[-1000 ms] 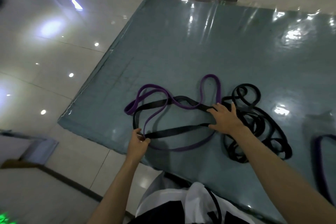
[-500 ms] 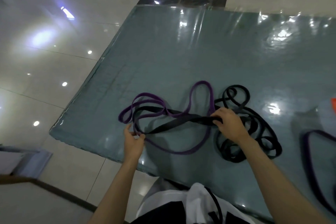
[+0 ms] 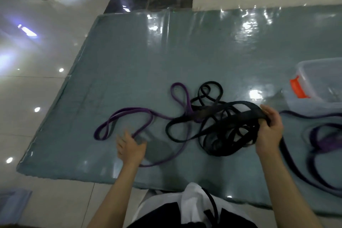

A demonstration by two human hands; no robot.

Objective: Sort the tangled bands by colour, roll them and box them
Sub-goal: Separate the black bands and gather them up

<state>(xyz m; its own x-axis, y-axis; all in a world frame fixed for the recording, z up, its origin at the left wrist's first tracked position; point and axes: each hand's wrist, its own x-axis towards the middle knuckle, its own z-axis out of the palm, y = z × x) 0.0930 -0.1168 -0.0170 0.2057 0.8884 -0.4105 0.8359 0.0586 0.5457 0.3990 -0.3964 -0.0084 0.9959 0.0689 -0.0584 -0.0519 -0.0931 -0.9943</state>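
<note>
In the head view, the person knelt at the near edge of a grey-green mat (image 3: 129,61) on a tiled floor. The right hand (image 3: 269,129) was closed around a black band (image 3: 231,114), lifting it over the black pile (image 3: 227,140) lying just below. The left hand (image 3: 129,146) lay spread and empty, palm down, its fingertips at the purple band (image 3: 129,112), which sprawled in loops to the left and crossed under the black one near the middle. A second purple band (image 3: 318,138) lay at the right, and a clear plastic box (image 3: 322,87) with an orange clip stood beyond it, well apart from the pile.

To do this step well, the person would likely need to pin the purple band flat with the left hand while drawing the black one away steadily (a jerk could tighten the crossing), watching that the purple loop slid free.

Compared with a second earlier, the left hand had let go of the black band's end, the right had carried that band rightward to the pile, and the box had come into view.
</note>
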